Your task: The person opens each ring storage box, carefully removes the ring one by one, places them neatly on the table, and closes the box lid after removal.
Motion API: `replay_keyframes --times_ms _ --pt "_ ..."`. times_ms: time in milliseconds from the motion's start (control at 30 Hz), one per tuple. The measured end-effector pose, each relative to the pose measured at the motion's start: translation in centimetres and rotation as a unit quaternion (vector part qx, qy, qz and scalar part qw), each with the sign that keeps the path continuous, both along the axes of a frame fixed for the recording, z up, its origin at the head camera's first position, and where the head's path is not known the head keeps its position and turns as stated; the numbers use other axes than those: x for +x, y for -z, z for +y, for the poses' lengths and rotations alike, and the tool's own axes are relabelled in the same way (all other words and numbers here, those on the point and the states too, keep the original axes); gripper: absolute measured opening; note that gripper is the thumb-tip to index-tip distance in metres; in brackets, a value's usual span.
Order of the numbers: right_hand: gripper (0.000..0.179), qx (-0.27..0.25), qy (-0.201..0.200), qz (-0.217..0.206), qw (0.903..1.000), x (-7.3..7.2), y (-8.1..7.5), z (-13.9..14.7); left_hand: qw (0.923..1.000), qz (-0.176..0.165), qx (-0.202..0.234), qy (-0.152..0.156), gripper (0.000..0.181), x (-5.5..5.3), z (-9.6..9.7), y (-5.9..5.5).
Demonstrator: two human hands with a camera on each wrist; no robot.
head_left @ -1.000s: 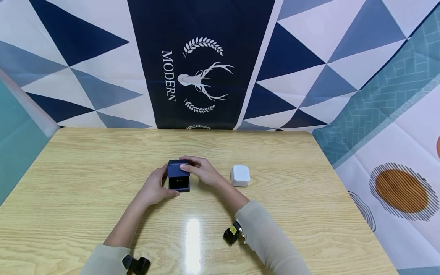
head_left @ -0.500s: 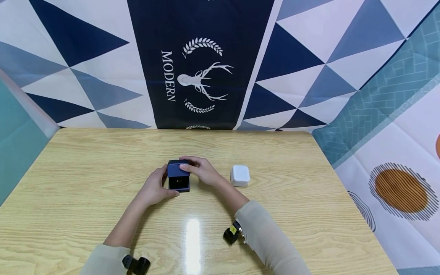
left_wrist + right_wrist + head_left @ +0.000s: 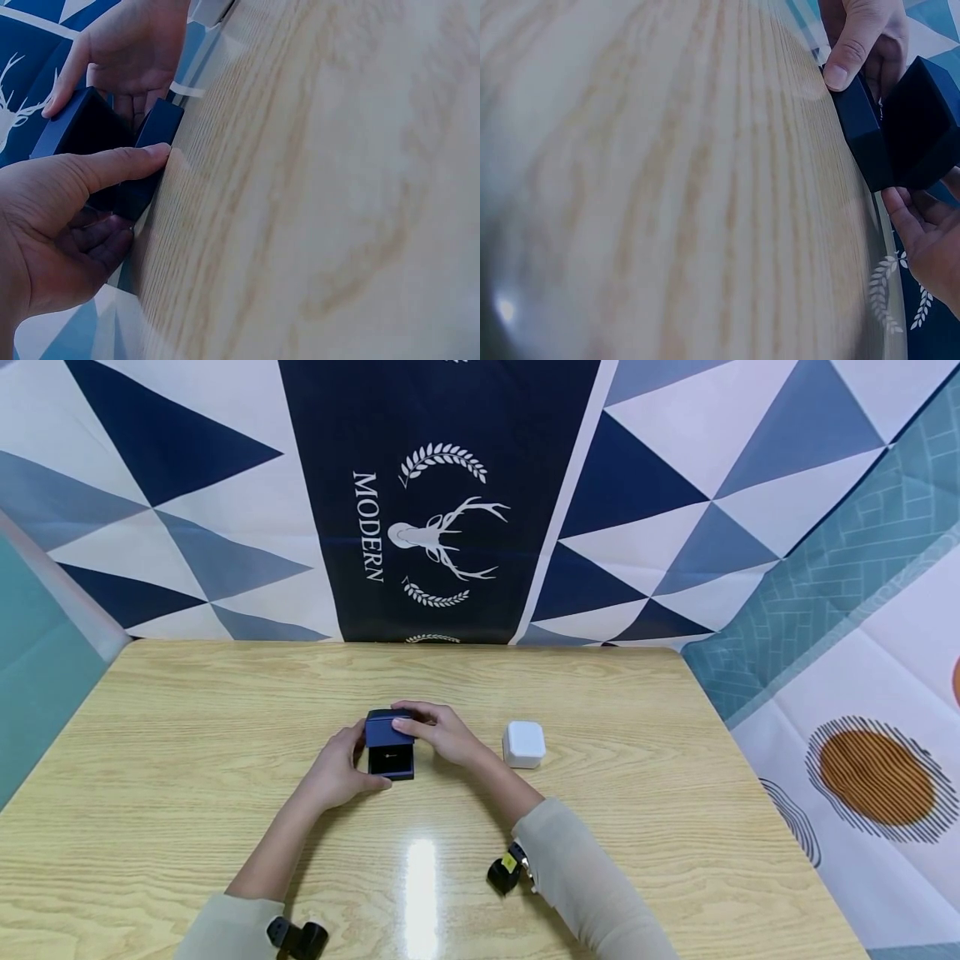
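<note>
A dark blue ring box stands on the table with its lid raised on the far side. Inside, a tiny shiny thing, seemingly a ring, shows against the black lining. My left hand grips the base from the left, its thumb along the near edge, as the left wrist view also shows at the base. From the right, my right hand holds the lid, thumb on its front and fingers behind. In the right wrist view the lid stands apart from the base at an angle.
A small white rounded box stands to the right of my right hand. The wooden table ends at a patterned cloth backdrop. Black wrist cameras sit on both sleeves, near the table's front.
</note>
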State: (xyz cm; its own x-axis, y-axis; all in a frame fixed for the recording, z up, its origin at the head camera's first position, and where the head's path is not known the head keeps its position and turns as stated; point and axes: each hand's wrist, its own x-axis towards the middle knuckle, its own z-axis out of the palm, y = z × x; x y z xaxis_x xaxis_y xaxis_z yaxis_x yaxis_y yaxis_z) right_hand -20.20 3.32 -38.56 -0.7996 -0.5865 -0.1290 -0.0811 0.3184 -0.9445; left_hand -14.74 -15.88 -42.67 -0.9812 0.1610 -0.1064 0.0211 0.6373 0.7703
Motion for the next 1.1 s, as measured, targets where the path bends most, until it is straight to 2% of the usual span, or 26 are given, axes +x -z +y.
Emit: replay_keyframes --times_ms 533,1100 --pt "0.042 -0.010 0.003 -0.007 0.9999 0.06 -0.05 -0.06 0.9999 -0.006 0.014 -0.001 0.096 -0.01 0.04 -0.01" --pt "0.041 -0.015 0.001 0.007 0.9999 -0.04 0.04 -0.12 1.0000 0.008 0.002 0.001 0.095 0.07 0.09 -0.03"
